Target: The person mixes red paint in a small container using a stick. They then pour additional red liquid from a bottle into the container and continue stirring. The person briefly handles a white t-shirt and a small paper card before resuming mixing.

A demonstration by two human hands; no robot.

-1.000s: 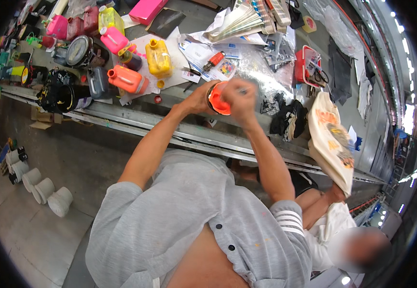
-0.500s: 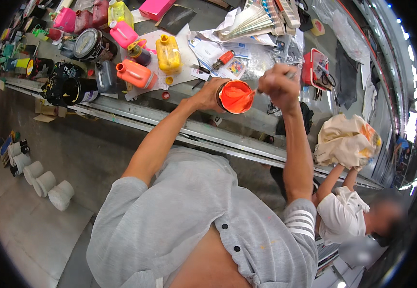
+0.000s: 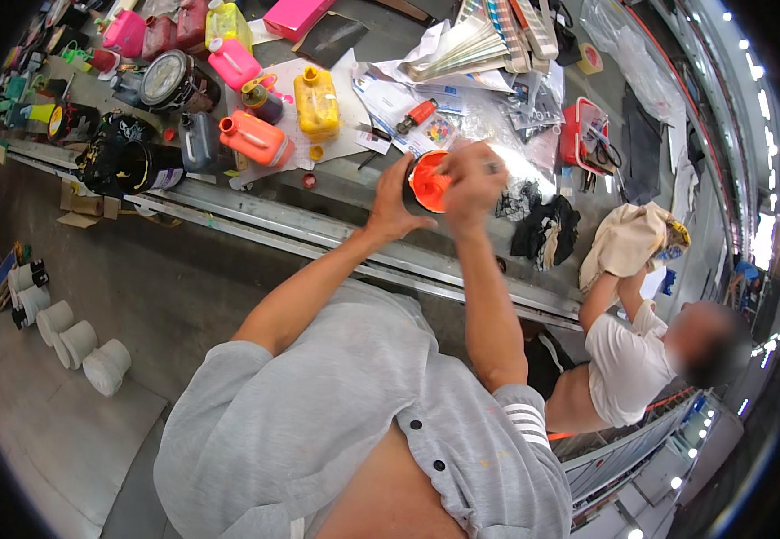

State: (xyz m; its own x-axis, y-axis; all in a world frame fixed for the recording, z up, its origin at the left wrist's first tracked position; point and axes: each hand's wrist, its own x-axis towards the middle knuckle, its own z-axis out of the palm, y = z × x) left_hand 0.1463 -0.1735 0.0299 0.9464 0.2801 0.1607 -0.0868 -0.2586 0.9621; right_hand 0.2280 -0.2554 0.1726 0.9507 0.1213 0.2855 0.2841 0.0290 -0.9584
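while the round can (image 3: 412, 193) of wet orange paint (image 3: 427, 185) was at the near side of the bench (image 3: 341, 169), the left hand (image 3: 393, 205) spread around its side; the right hand (image 3: 474, 186) curled blurrily over it, pinching i cannot tell what. beyond lay crinkled plastic (image 3: 491, 128).

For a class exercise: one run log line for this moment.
Left hand: spread at orange paint cup; right hand: over cup's right rim, grip unclear; co-worker: handling cream cloth

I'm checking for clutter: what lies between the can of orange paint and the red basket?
In the head view, going from the can to the red basket: first the right hand, then shiny clear plastic.
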